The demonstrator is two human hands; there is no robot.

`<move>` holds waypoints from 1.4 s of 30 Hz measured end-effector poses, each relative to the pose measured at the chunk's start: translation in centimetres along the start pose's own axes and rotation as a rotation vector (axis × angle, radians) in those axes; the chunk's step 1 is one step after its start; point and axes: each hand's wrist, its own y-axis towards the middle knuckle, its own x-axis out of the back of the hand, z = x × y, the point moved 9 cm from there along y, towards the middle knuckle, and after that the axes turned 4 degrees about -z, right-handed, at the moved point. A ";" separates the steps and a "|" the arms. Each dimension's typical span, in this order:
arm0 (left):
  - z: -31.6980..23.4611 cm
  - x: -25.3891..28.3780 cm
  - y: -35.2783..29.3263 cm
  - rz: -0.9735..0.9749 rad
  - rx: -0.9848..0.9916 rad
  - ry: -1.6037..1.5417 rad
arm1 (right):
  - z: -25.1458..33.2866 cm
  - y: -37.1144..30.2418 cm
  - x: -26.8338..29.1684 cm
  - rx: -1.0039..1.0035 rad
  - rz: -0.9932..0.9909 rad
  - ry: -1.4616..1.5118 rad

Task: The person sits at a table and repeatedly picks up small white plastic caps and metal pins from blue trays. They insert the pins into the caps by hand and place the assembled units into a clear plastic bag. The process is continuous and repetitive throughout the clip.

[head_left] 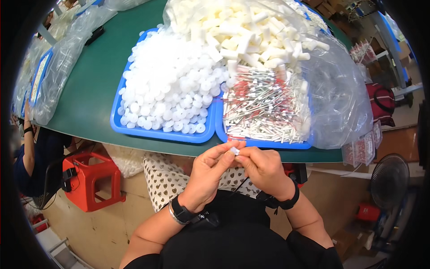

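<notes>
My left hand (205,175) and my right hand (268,171) meet just in front of the table edge. Both are closed, pinching a small white plastic piece (234,151) between thumbs and fingers; its exact kind is too small to tell. Right beyond them is a blue tray (282,145) of thin white sticks (264,127), with red and metallic parts among them. To its left, a second blue tray (156,134) is heaped with translucent white round discs (179,103).
Behind the trays lies an open clear bag (342,98) of cream foam cylinders (242,42). The green table (85,89) carries another plastic bag at left. A red stool (92,179) and another person's arm (28,143) are left; a fan (389,181) stands right.
</notes>
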 end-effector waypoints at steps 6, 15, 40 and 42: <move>-1.2 0.4 0.4 -0.061 -0.079 0.011 | 1.0 3.3 3.6 -0.003 0.081 -0.117; -0.4 -0.1 -0.1 0.023 0.017 -0.053 | -9.8 12.1 15.2 -0.076 -0.118 -0.494; -2.2 -2.3 -0.7 0.207 -0.204 0.192 | 0.1 0.7 3.3 -0.270 0.219 0.192; -2.3 -1.9 -0.8 0.204 -0.245 0.272 | -1.3 -0.6 2.3 -0.477 0.229 0.433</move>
